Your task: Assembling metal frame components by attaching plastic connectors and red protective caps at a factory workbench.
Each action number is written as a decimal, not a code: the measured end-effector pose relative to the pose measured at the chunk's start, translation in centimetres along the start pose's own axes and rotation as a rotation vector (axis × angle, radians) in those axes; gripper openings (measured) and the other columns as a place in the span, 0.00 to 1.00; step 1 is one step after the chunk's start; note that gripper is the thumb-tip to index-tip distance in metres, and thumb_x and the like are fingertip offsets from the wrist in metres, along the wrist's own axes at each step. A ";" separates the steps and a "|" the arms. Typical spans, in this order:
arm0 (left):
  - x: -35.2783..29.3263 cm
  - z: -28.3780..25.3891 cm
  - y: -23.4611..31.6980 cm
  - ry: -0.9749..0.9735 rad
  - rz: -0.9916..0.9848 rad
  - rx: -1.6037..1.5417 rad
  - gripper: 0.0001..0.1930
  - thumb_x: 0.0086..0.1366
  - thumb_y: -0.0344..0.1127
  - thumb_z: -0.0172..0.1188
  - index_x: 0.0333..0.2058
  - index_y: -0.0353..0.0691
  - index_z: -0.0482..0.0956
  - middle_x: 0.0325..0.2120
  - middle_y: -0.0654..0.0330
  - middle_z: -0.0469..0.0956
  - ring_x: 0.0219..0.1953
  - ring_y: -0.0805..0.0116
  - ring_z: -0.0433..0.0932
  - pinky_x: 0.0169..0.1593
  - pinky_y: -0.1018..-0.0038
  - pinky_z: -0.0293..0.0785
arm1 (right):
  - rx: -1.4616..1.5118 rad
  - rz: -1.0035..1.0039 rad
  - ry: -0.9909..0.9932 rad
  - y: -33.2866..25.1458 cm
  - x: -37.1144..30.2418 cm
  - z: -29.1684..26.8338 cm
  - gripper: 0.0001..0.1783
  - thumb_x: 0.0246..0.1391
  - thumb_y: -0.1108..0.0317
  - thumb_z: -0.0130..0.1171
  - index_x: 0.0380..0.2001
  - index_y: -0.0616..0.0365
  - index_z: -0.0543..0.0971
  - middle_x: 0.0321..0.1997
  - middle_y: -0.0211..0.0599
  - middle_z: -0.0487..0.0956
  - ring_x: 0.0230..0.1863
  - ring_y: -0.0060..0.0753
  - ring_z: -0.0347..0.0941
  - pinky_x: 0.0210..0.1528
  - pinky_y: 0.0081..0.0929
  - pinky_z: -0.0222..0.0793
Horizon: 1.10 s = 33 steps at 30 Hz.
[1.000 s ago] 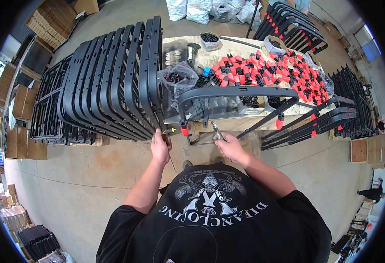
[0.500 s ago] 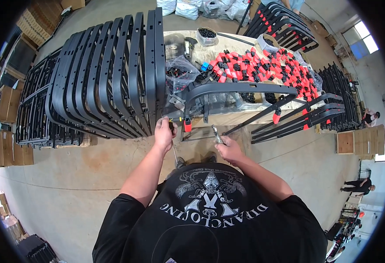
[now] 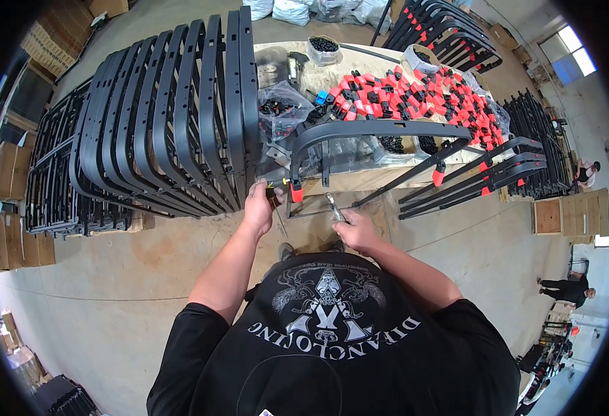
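From the wearer's head, one wide fisheye view looks steeply down and forward, upright, with the black shirt (image 3: 318, 374) close below, the desk (image 3: 318, 80) farther ahead and the floor (image 3: 110, 277) bending toward the dark round border.

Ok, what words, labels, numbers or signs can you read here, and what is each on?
Black T-shirt: large pale lettering curving below a pale printed design; I don't copy out printed wording.
Same shirt, above the design: a small line of print, too small to read surely.
Brown cartons at upper left: rows of marks, too small to read.
Metal tool in the right hand: no lettering I can make out.
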<state>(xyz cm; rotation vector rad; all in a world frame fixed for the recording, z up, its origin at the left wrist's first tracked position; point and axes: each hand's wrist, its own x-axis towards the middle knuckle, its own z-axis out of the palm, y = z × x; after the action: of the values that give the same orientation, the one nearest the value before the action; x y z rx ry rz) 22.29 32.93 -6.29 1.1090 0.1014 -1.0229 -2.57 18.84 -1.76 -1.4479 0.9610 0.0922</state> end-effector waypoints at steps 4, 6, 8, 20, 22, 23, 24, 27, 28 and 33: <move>-0.8 0.7 0.4 0.028 -0.067 0.032 0.15 0.78 0.48 0.45 0.43 0.41 0.69 0.31 0.58 0.78 0.30 0.66 0.75 0.39 0.70 0.74 | -0.074 -0.086 0.019 1.3 0.8 -0.2 0.15 0.58 0.63 0.61 0.45 0.59 0.80 0.33 0.31 0.78 0.36 0.23 0.72 0.43 0.26 0.70; -0.8 0.6 0.2 0.053 0.049 0.064 0.14 0.77 0.47 0.46 0.44 0.41 0.69 0.30 0.58 0.78 0.30 0.67 0.75 0.39 0.70 0.73 | -0.059 -0.078 0.009 1.6 1.0 -0.3 0.15 0.58 0.63 0.61 0.45 0.59 0.80 0.33 0.32 0.78 0.37 0.24 0.72 0.45 0.27 0.70; -0.1 0.0 -0.3 0.067 0.132 0.094 0.13 0.77 0.46 0.47 0.45 0.41 0.68 0.29 0.59 0.78 0.29 0.67 0.75 0.38 0.69 0.74 | -0.057 -0.085 0.006 1.4 0.7 -0.3 0.15 0.57 0.62 0.61 0.45 0.58 0.81 0.34 0.34 0.80 0.37 0.25 0.73 0.45 0.27 0.70; -1.1 1.9 1.8 0.088 0.077 0.301 0.12 0.77 0.45 0.49 0.45 0.43 0.64 0.24 0.63 0.72 0.18 0.74 0.65 0.22 0.74 0.66 | -0.223 -0.109 0.106 2.7 0.6 -0.3 0.17 0.55 0.62 0.62 0.44 0.62 0.80 0.38 0.46 0.81 0.41 0.37 0.77 0.49 0.36 0.72; -0.6 1.8 1.0 0.083 0.085 0.216 0.12 0.76 0.44 0.51 0.46 0.44 0.63 0.24 0.64 0.72 0.19 0.75 0.66 0.22 0.75 0.65 | -0.183 -0.091 0.090 3.2 1.2 0.0 0.17 0.56 0.62 0.61 0.44 0.63 0.79 0.37 0.45 0.81 0.40 0.37 0.77 0.48 0.36 0.72; -0.5 2.0 0.8 0.077 0.096 0.126 0.12 0.76 0.44 0.52 0.47 0.46 0.63 0.23 0.64 0.71 0.20 0.76 0.66 0.21 0.76 0.65 | -0.148 -0.075 0.075 3.3 1.5 0.0 0.16 0.56 0.63 0.61 0.43 0.63 0.79 0.36 0.44 0.81 0.39 0.37 0.77 0.47 0.36 0.72; -0.6 2.2 0.4 0.078 0.092 0.099 0.12 0.75 0.45 0.53 0.47 0.47 0.63 0.23 0.67 0.69 0.22 0.77 0.67 0.24 0.79 0.63 | -0.141 -0.075 0.075 3.4 1.9 0.0 0.16 0.56 0.63 0.61 0.43 0.63 0.79 0.36 0.44 0.81 0.39 0.37 0.77 0.47 0.36 0.72; -0.5 2.2 -1.0 0.165 0.181 0.230 0.12 0.75 0.45 0.53 0.43 0.47 0.62 0.23 0.66 0.68 0.17 0.77 0.61 0.21 0.78 0.58 | -0.007 0.025 -0.001 0.5 2.3 0.8 0.18 0.56 0.64 0.60 0.46 0.64 0.77 0.34 0.43 0.81 0.37 0.37 0.77 0.43 0.38 0.73; 0.8 0.2 -2.5 0.217 0.325 0.282 0.13 0.75 0.46 0.53 0.42 0.47 0.62 0.22 0.67 0.67 0.16 0.78 0.61 0.19 0.79 0.56 | 0.051 0.120 -0.044 -1.4 2.6 1.7 0.18 0.57 0.65 0.59 0.47 0.65 0.76 0.33 0.42 0.80 0.37 0.36 0.77 0.42 0.38 0.74; -0.8 3.8 0.1 0.257 0.108 0.257 0.12 0.76 0.45 0.52 0.39 0.47 0.61 0.20 0.68 0.65 0.15 0.79 0.59 0.18 0.78 0.53 | -0.217 -0.104 0.031 -4.6 4.7 3.1 0.16 0.58 0.65 0.56 0.43 0.67 0.72 0.39 0.58 0.80 0.41 0.54 0.79 0.43 0.45 0.74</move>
<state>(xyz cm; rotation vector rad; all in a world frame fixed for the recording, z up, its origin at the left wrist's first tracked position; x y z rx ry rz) 20.35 30.51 -3.91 1.4626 0.1167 -0.8083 4.66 18.32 -1.44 -1.7009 0.9209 0.1004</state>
